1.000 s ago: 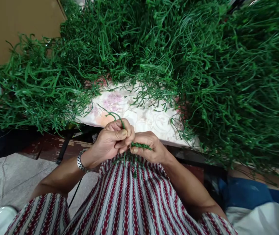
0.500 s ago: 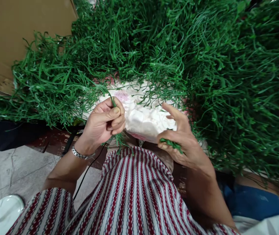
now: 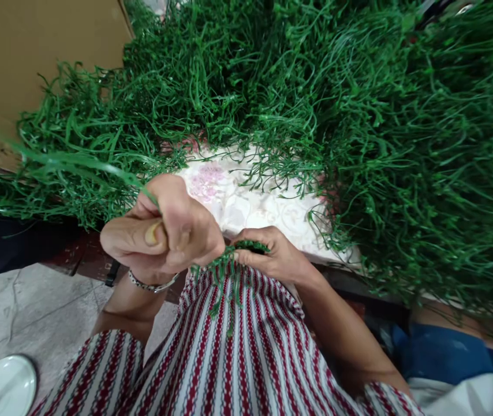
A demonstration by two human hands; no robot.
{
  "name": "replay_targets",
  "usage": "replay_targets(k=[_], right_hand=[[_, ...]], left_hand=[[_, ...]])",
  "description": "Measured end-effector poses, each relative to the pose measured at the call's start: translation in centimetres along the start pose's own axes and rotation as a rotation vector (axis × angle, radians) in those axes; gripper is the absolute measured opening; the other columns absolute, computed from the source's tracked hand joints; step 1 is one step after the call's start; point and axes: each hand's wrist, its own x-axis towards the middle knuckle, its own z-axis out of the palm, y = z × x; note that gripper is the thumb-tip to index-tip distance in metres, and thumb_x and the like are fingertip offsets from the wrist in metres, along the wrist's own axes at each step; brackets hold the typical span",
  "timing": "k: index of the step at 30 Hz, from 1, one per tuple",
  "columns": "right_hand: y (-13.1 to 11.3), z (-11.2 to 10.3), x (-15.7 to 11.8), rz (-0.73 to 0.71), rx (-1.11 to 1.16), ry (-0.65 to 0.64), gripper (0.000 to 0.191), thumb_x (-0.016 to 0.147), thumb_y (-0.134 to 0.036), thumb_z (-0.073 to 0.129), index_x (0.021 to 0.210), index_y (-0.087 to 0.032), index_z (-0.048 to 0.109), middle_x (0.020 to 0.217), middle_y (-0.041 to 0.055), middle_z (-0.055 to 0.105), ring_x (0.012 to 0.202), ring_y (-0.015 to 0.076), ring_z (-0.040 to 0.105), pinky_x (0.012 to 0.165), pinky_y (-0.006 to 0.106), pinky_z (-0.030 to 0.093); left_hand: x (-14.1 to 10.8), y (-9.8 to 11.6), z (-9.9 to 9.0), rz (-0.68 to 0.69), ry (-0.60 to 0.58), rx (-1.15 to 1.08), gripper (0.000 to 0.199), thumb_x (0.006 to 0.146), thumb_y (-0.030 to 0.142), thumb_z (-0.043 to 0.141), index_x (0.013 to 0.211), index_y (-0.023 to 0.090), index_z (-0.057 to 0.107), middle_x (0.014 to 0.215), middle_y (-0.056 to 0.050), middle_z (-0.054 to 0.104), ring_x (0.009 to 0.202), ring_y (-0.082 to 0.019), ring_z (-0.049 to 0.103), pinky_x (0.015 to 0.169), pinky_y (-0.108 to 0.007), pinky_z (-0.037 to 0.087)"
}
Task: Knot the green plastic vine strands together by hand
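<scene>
My left hand (image 3: pixel 166 231), raised close to the camera, is closed around a green stem bunch (image 3: pixel 73 162). Its blurred long end runs out to the left, and the lower tips (image 3: pixel 224 283) hang below the hand over the striped shirt. Beside it, at the waist, my right hand (image 3: pixel 275 254) is curled shut on small green stem pieces (image 3: pixel 253 247). Its fingertips meet the hanging tips next to the left hand; whether they pinch them is hard to see. Many thin, branching, plastic-looking green stems (image 3: pixel 246 75) are heaped in front of both hands.
A pale flowered cloth (image 3: pixel 250 208) covers the work surface between the stems and my lap. At the left stands a cardboard box (image 3: pixel 43 40). A white round object (image 3: pixel 4 384) is on the tiled floor. Blue fabric (image 3: pixel 445 352) lies at the lower right.
My left hand has come up and left, its stem bunch now pointing left. My right hand has moved left to the hanging tips, and its spread fingers have closed in.
</scene>
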Motion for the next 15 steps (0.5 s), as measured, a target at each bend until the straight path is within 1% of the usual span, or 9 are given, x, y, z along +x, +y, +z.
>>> replay_targets(k=[2, 4, 6, 8, 9, 11, 12, 14, 15], right_hand=[[-0.2, -0.3, -0.3, -0.035, -0.148, 0.119, 0.019, 0.085, -0.029, 0.054, 0.083, -0.012, 0.064, 0.069, 0.0012, 0.064, 0.061, 0.0089, 0.057, 0.057, 0.019, 0.042], [-0.6, -0.9, -0.8, -0.086, -0.365, 0.254, 0.017, 0.085, -0.027, 0.055, 0.082, -0.013, 0.063, 0.07, 0.002, 0.065, 0.062, 0.0093, 0.058, 0.058, 0.019, 0.041], [-1.0, -1.7, -1.2, -0.139, -0.586, 0.325, 0.015, 0.085, -0.027, 0.055, 0.085, -0.014, 0.062, 0.076, 0.0037, 0.067, 0.068, 0.0111, 0.061, 0.061, 0.02, 0.041], [-1.4, -2.4, -1.5, -0.151, -0.783, 0.342, 0.015, 0.085, -0.027, 0.053, 0.086, -0.014, 0.062, 0.08, 0.0048, 0.068, 0.071, 0.0128, 0.062, 0.061, 0.021, 0.04], [-1.6, -2.7, -1.6, -0.141, -0.868, 0.343, 0.015, 0.086, -0.027, 0.052, 0.086, -0.015, 0.061, 0.079, 0.005, 0.068, 0.07, 0.0132, 0.062, 0.06, 0.022, 0.039], [-1.9, -3.3, -1.6, -0.111, -1.005, 0.354, 0.017, 0.085, -0.03, 0.052, 0.084, -0.015, 0.06, 0.077, 0.0049, 0.067, 0.069, 0.0138, 0.062, 0.056, 0.023, 0.036], [-2.0, -3.5, -1.6, -0.097, -1.061, 0.361, 0.019, 0.085, -0.032, 0.052, 0.084, -0.015, 0.059, 0.075, 0.0049, 0.067, 0.068, 0.014, 0.061, 0.055, 0.024, 0.034], [-2.3, -3.8, -1.4, -0.076, -1.158, 0.37, 0.021, 0.084, -0.035, 0.052, 0.082, -0.015, 0.058, 0.072, 0.0048, 0.065, 0.064, 0.0141, 0.059, 0.052, 0.025, 0.03], [-2.4, -3.9, -1.3, -0.065, -1.199, 0.367, 0.02, 0.083, -0.034, 0.053, 0.08, -0.014, 0.057, 0.07, 0.0046, 0.065, 0.061, 0.0139, 0.058, 0.051, 0.025, 0.027]], left_hand=[[-0.4, -0.2, -0.7, 0.07, 0.007, 0.057, 0.022, 0.076, 0.031, 0.056, 0.057, 0.02, 0.051, 0.033, 0.004, 0.041, 0.024, -0.008, 0.036, 0.033, -0.024, 0.039], [-0.9, -0.6, -1.6, 0.122, 0.086, 0.149, 0.02, 0.072, 0.034, 0.057, 0.057, 0.021, 0.056, 0.037, 0.001, 0.049, 0.033, -0.013, 0.048, 0.042, -0.029, 0.048], [-1.6, -1.0, -2.7, 0.141, 0.249, 0.234, 0.017, 0.065, 0.037, 0.06, 0.06, 0.021, 0.062, 0.052, -0.004, 0.062, 0.054, -0.02, 0.061, 0.059, -0.037, 0.054], [-2.2, -1.3, -4.0, 0.136, 0.452, 0.277, 0.022, 0.059, 0.037, 0.06, 0.072, 0.02, 0.067, 0.072, -0.007, 0.069, 0.072, -0.024, 0.064, 0.071, -0.042, 0.053], [-2.5, -1.3, -4.6, 0.141, 0.545, 0.28, 0.028, 0.058, 0.036, 0.058, 0.078, 0.019, 0.067, 0.078, -0.008, 0.069, 0.075, -0.025, 0.063, 0.074, -0.042, 0.053], [-2.8, -0.9, -5.6, 0.175, 0.712, 0.284, 0.035, 0.056, 0.029, 0.055, 0.087, 0.016, 0.066, 0.08, -0.007, 0.068, 0.076, -0.023, 0.062, 0.076, -0.042, 0.051], [-2.9, -0.4, -5.9, 0.221, 0.788, 0.303, 0.035, 0.056, 0.025, 0.052, 0.087, 0.015, 0.065, 0.079, -0.007, 0.067, 0.076, -0.023, 0.062, 0.077, -0.041, 0.05], [-2.7, 0.7, -5.6, 0.389, 0.939, 0.436, 0.033, 0.054, 0.017, 0.048, 0.083, 0.013, 0.063, 0.075, -0.005, 0.064, 0.076, -0.02, 0.059, 0.078, -0.04, 0.048], [-2.6, 1.3, -4.9, 0.452, 0.983, 0.55, 0.031, 0.055, 0.013, 0.047, 0.083, 0.014, 0.063, 0.076, -0.002, 0.063, 0.077, -0.019, 0.058, 0.079, -0.038, 0.047]])
